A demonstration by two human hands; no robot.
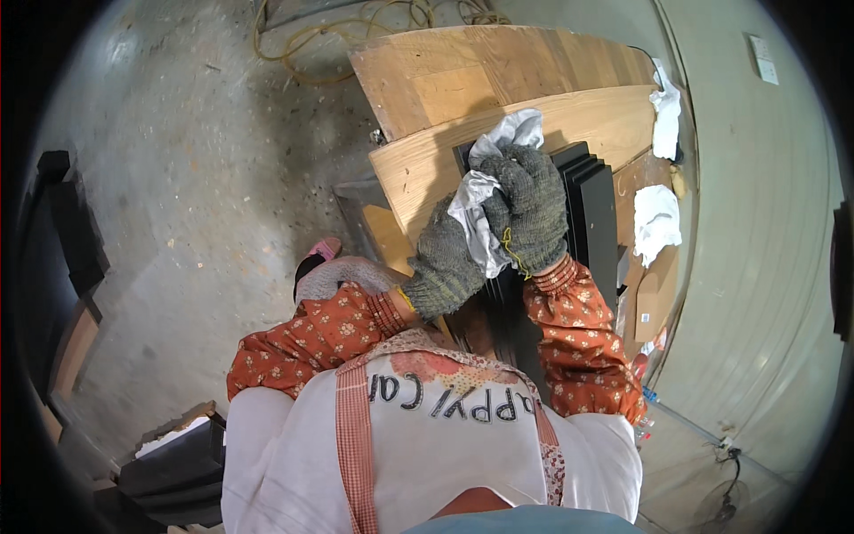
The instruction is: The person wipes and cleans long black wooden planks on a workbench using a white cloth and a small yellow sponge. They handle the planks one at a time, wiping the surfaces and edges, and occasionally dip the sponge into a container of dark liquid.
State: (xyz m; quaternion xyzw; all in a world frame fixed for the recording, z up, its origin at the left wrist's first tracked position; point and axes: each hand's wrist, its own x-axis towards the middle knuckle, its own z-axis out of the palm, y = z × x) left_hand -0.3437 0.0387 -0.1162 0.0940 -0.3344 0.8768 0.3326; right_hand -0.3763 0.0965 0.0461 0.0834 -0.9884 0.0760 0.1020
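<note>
Both my hands wear grey knitted gloves and meet in front of my chest. My left hand and my right hand both grip a crumpled white cloth, which bunches up between them and sticks out above the right glove. Under the hands stands a stack of black panels on edge, resting against a light wooden board. My sleeves are orange with a small flower print, and a white apron covers my front.
More wooden boards lie further away. Two white rags rest on cardboard at the right by a pale wall. Yellow cable coils on the grey concrete floor. Black panels are stacked at the lower left.
</note>
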